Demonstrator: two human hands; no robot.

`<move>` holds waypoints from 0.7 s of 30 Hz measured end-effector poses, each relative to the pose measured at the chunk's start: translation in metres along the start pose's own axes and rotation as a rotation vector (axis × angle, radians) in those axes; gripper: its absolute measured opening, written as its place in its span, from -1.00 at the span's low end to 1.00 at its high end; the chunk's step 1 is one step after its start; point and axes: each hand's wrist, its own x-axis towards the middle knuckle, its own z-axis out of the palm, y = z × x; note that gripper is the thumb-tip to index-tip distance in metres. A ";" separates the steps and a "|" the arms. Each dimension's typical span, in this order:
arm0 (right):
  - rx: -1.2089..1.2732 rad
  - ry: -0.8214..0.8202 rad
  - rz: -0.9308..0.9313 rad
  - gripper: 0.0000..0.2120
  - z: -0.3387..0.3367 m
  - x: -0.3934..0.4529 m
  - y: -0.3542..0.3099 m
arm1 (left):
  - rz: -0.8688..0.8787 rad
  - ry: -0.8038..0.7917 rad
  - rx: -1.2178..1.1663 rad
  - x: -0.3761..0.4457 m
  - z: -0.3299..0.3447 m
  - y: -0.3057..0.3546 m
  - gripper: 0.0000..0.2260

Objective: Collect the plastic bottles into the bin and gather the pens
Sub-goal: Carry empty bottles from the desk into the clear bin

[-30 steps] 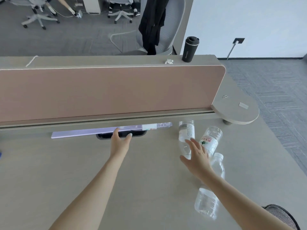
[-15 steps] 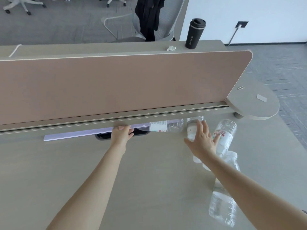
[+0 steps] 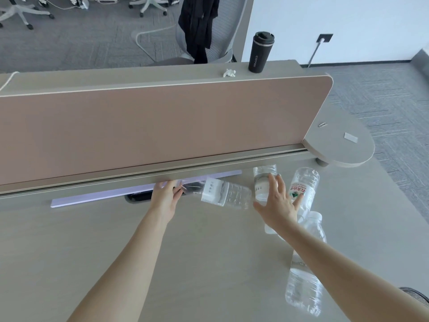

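Several clear plastic bottles lie on the grey desk. My left hand (image 3: pixel 166 195) grips the neck end of a white-labelled bottle (image 3: pixel 226 194), which sticks out to the right, just under the divider's ledge. My right hand (image 3: pixel 279 204) is spread open over two other bottles: a white-labelled one (image 3: pixel 263 180) under its fingers and a red-labelled one (image 3: pixel 304 185) to its right. A fourth bottle (image 3: pixel 304 284) lies closer to me, partly behind my right forearm. No pens are visible. A dark mesh bin rim (image 3: pixel 417 296) shows at the lower right edge.
A tan divider panel (image 3: pixel 162 126) runs across the desk's far side, with a lilac strip (image 3: pixel 97 197) and a dark cable slot (image 3: pixel 139 196) below it. A black coffee tumbler (image 3: pixel 260 52) and crumpled tissue (image 3: pixel 229 73) stand behind. A rounded shelf (image 3: pixel 341 147) juts right.
My left hand has closed on the white-labelled bottle and drawn it out from under the ledge toward the right. My right hand has spread further over the two bottles beside it.
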 end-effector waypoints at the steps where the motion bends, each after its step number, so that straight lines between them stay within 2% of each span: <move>1: 0.001 -0.001 -0.004 -0.22 0.000 -0.001 0.001 | -0.001 0.006 0.022 0.002 0.003 0.000 -0.91; 3: 0.006 -0.001 -0.008 -0.22 0.001 -0.002 0.004 | 0.006 0.007 0.119 0.004 0.008 -0.002 -0.95; 5: 0.016 0.003 -0.009 -0.21 0.001 -0.003 0.006 | 0.019 -0.026 0.211 0.001 0.009 -0.004 -0.87; 9: 0.019 -0.001 -0.014 -0.17 0.002 -0.006 0.006 | 0.080 -0.070 0.376 -0.016 -0.007 -0.003 -0.88; 15: 0.029 0.005 -0.021 -0.19 0.002 -0.011 0.004 | 0.284 -0.037 0.927 -0.029 -0.031 -0.007 -0.76; 17: 0.025 0.004 -0.026 -0.20 0.002 -0.013 0.003 | 0.446 0.007 1.129 -0.038 -0.037 -0.011 -0.74; 18: 0.021 0.001 -0.028 -0.21 0.002 -0.014 0.002 | 0.590 0.000 1.233 -0.045 -0.039 -0.010 -0.70; 19: 0.016 -0.002 -0.029 -0.21 0.001 -0.015 0.002 | 0.789 -0.068 1.360 -0.056 -0.042 -0.009 -0.61; 21: 0.017 0.001 -0.030 -0.21 0.001 -0.016 0.002 | 1.197 -0.392 1.677 -0.079 -0.045 -0.008 -0.32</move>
